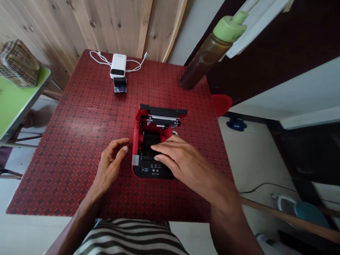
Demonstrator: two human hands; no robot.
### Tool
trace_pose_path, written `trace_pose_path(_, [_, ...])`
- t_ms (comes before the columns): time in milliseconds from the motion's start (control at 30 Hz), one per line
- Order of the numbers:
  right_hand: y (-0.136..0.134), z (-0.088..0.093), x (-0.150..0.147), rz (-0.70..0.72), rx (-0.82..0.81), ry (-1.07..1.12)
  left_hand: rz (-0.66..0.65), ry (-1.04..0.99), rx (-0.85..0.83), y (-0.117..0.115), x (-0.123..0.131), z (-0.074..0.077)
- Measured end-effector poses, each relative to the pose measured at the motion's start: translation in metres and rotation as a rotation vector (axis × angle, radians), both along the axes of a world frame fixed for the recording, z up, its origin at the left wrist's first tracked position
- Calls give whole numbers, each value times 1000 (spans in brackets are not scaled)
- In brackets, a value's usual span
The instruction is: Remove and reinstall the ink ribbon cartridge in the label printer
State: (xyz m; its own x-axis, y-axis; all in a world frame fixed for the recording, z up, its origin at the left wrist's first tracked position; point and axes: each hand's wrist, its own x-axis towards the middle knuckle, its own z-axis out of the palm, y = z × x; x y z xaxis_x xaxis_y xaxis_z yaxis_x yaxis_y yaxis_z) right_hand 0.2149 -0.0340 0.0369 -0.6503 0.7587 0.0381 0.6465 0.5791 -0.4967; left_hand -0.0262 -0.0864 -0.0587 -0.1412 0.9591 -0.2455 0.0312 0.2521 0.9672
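So the red-and-black printer (135, 141) sits on the table (87, 141) with its lid (162, 112) flipped up. My right hand (177, 152) is over the opening, index finger and thumb slightly apart (can't tell if they're touching anything in there). Left hand (111, 161) is loosely curled, thumb off the fingers, just beside the printer. White power bank (118, 63) lies farther back.

From here I see a tabletop (66, 159) patterned in dark red diamonds. Right of its middle, a red-and-black device (147, 163) sits with its lid (164, 111) raised. Toward the far edge I make out a white box (118, 63), white cable (146, 55) looping either side, a small black piece (120, 85) at its front. A green-capped bottle (205, 55) stands far right.
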Motion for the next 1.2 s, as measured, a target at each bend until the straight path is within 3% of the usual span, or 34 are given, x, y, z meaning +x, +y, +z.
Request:
trace_pose_path(200, [10,-13,7,34,-142,57,27,12,-7,1,-1,-2])
trace_pose_path(467, [25,-2,3,19,-321,-55,40,9,-23,1,-2,0])
trace_pose_path(633, [37,4,1,124,-373,-147,47,-5,-29,2,-1,2])
trace_pose_path(1033, [38,-2,14,214,-263,-39,62,8,-27,2,-3,0])
trace_pose_path(1200, [27,-9,15,94,-118,82,65,24,-31,2,-5,-3])
